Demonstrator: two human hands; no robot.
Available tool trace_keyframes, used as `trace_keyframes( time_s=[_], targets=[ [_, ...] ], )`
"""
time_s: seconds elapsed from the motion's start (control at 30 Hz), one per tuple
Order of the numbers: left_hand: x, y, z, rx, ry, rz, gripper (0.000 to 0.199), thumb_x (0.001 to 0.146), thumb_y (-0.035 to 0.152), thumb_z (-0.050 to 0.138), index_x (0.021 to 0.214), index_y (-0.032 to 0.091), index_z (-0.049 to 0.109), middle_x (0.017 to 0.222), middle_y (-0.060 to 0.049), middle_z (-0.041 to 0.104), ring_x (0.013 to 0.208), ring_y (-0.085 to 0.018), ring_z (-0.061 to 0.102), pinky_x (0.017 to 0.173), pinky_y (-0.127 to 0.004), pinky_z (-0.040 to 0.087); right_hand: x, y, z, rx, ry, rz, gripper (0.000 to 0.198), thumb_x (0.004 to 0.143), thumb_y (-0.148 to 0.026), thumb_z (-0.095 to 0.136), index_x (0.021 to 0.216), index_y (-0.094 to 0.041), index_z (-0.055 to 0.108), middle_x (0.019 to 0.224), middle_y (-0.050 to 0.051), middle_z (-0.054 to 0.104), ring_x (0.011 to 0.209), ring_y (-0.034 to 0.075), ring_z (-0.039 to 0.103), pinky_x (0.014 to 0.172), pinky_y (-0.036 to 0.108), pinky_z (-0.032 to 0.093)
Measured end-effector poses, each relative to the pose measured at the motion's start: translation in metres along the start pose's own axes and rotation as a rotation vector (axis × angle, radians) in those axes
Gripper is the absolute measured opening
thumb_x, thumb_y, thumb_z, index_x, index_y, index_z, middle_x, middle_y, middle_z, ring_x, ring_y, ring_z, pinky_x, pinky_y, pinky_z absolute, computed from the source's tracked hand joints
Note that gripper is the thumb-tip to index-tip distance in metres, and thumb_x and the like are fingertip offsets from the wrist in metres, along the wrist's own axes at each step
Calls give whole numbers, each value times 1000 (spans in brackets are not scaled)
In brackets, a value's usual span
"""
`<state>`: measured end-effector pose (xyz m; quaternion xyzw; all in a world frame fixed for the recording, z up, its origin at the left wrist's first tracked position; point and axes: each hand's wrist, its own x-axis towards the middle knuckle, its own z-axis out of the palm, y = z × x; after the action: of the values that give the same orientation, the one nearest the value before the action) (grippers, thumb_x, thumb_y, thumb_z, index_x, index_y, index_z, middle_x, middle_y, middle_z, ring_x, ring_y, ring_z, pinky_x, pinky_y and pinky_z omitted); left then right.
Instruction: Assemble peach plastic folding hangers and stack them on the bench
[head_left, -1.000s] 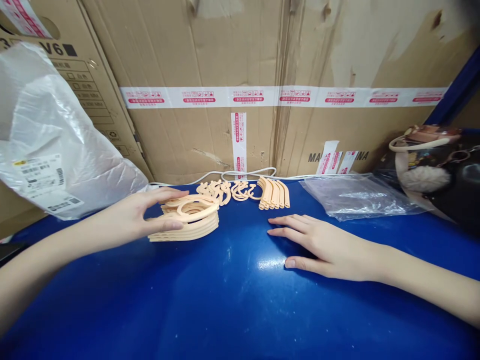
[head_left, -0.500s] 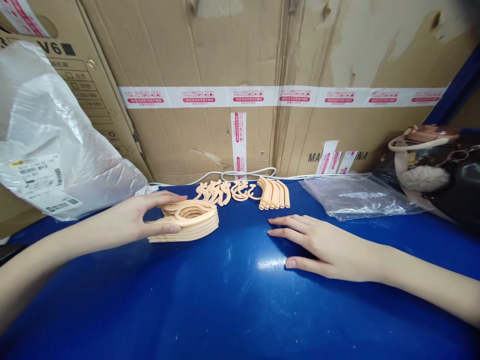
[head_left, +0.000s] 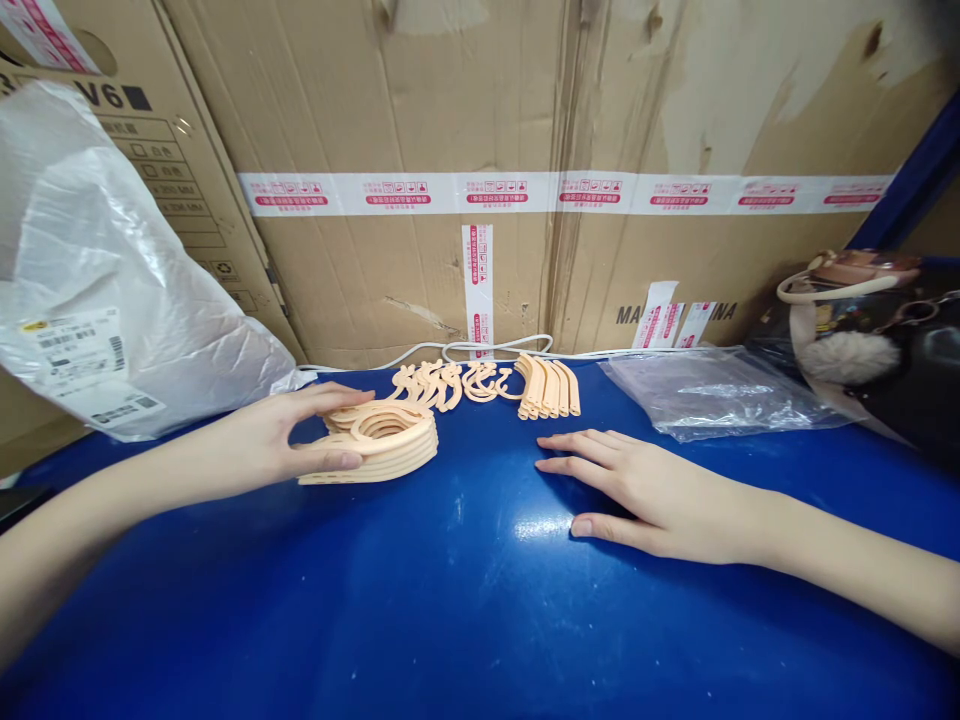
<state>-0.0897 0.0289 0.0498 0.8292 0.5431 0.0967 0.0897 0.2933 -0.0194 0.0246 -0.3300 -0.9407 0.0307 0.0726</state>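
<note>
My left hand (head_left: 274,440) is on the left end of a stack of cream curved plastic pieces (head_left: 401,450), thumb along the near side and fingers over the far side. The stack lies flat on the blue table (head_left: 420,600), each piece with an oval opening. My right hand (head_left: 637,490) rests palm down on the table, fingers spread, holding nothing. Beyond it stands a row of cream curved bars (head_left: 551,388). Between the bars and the stack lie small cream hook-shaped pieces (head_left: 480,381) and a group of wavy cream pieces (head_left: 431,385).
A white plastic parcel bag (head_left: 135,280) leans at the left. Large cardboard boxes (head_left: 390,270) wall off the back, with a white cable (head_left: 420,350) along their foot. A clear plastic bag (head_left: 720,395) lies at right, by a dark bag (head_left: 915,370) with a pompom.
</note>
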Motion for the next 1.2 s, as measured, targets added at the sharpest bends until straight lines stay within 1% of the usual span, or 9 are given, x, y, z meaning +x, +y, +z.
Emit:
trace_keyframes(
  time_s=[0.1,0.17,0.27,0.37,0.5,0.6,0.8,0.97,1.2],
  targets=[
    [-1,-1,0,16,-2,-25,81,69,69,57,137,26,43,143,1,45,130,-23,42,109,-32,31,0,0,0,8,8,-4,53,92,-51,44,135,-21,48,142,11,44,127,27,44,105,46,37],
    [0,-2,-3,-3,22,-44,82,70,71,52,138,27,41,144,2,43,131,-24,41,110,-34,30,0,0,0,12,16,-7,52,92,-51,44,135,-22,48,141,12,45,126,27,45,104,47,37],
    [0,-4,-11,-62,111,-62,73,79,70,36,136,26,45,142,2,46,130,-22,41,111,-34,28,-1,0,0,8,19,-9,52,92,-51,45,135,-21,48,141,12,45,126,28,45,104,47,37],
    [1,-11,-20,-72,161,-73,69,79,67,36,129,23,51,137,1,52,126,-21,46,110,-33,30,-1,1,1,7,22,-13,52,92,-51,45,135,-21,48,141,12,45,126,28,45,104,47,37],
    [3,-23,-24,-4,97,-119,67,68,68,49,112,20,63,121,-3,64,113,-26,57,101,-35,40,-1,1,1,-1,13,-11,53,92,-51,44,135,-22,47,142,11,44,127,27,44,105,47,37],
    [5,-28,-21,24,71,-102,62,68,67,50,106,21,67,114,-3,68,105,-27,61,94,-35,44,-1,1,1,-10,6,-3,53,92,-52,43,136,-21,47,142,11,44,126,27,45,105,47,36],
    [11,-25,-13,11,69,-34,58,74,63,44,103,19,69,110,-4,70,101,-25,63,92,-31,45,0,0,1,6,24,-13,52,92,-51,44,135,-21,48,141,12,45,126,27,45,104,47,38],
    [11,-26,-12,18,78,-15,58,74,63,44,103,20,70,111,-4,69,103,-25,62,93,-31,44,0,0,1,-10,11,-8,53,92,-51,43,135,-21,48,141,12,45,126,27,45,104,47,37],
    [10,-29,-11,28,81,-13,56,73,63,47,103,20,69,109,-4,70,98,-25,63,91,-31,45,-1,0,2,-1,28,-14,52,92,-50,44,135,-21,48,141,12,45,126,27,45,104,47,38]
  ],
)
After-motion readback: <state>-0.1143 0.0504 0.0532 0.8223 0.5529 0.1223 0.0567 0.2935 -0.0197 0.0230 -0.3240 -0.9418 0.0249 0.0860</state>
